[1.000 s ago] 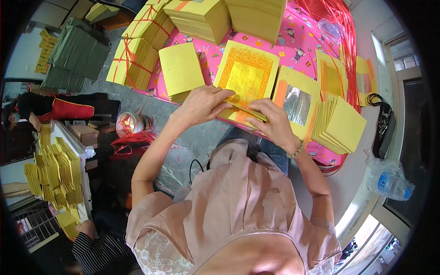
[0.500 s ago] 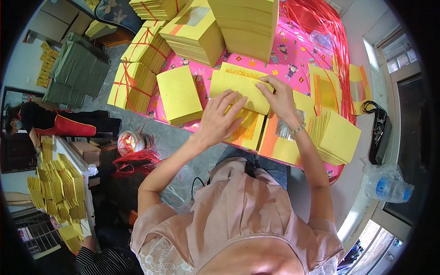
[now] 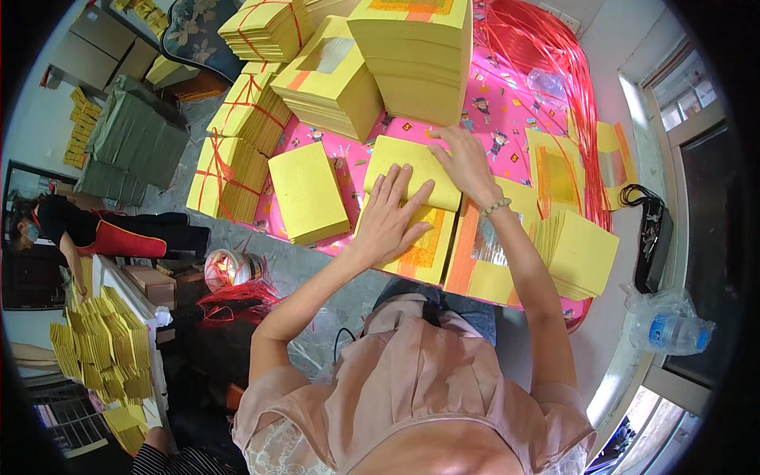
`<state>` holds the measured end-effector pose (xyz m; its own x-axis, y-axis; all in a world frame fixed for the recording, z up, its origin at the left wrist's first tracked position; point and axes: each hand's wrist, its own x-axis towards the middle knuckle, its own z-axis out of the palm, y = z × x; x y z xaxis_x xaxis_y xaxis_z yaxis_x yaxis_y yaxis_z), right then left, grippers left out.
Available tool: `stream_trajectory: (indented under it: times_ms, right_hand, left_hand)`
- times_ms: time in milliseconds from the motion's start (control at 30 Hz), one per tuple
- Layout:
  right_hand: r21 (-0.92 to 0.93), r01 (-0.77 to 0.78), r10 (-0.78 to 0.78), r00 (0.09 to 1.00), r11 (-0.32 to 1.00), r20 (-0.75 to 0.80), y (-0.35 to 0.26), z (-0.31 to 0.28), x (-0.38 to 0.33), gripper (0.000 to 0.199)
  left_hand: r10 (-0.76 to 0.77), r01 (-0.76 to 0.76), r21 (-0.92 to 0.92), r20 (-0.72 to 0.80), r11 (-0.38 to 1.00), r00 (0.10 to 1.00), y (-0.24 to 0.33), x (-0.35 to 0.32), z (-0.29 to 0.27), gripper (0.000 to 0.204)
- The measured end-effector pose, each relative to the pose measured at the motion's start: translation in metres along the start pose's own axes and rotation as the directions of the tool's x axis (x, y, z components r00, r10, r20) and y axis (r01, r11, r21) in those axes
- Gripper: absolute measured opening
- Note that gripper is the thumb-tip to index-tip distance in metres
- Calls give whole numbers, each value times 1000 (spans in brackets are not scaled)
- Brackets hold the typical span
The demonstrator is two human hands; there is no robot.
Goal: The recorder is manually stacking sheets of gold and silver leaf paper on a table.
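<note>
A folded yellow paper sheet (image 3: 423,170) lies in front of me on a pink patterned table cover. My left hand (image 3: 388,214) rests flat on its left part, fingers spread. At the sheet's far right corner is my right hand (image 3: 469,165), palm down, thumb and bent fingers apart, with nothing visible held. Under and nearer than the fold shows yellow paper with an orange-gold patch (image 3: 419,252). Just right of it lies a yellow sheet with an orange band and silver patch (image 3: 492,247), partly covered by my right forearm.
A small yellow paper stack (image 3: 309,194) sits left of my hands, and fanned yellow sheets (image 3: 584,255) lie right. Tall stacks (image 3: 412,67) and red-tied bundles (image 3: 229,178) stand behind. Red string (image 3: 582,87) hangs at the right. A person (image 3: 111,229) works at another table.
The sheet's far part, where an orange-gold strip showed, is now folded over plain yellow. My left hand has flattened onto it; my right hand has shifted to its far corner, fingers loosened.
</note>
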<state>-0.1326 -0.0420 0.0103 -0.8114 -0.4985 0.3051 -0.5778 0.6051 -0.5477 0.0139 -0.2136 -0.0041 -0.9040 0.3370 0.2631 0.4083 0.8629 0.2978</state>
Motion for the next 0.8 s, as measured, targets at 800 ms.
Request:
stream_trajectory:
  times_ms: [800]
  right_hand:
    - [51,-108,93,969,993,228,-18,14,7,32]
  left_hand:
    - [-1,2,-22,47,1000,999,-2,2,2,67]
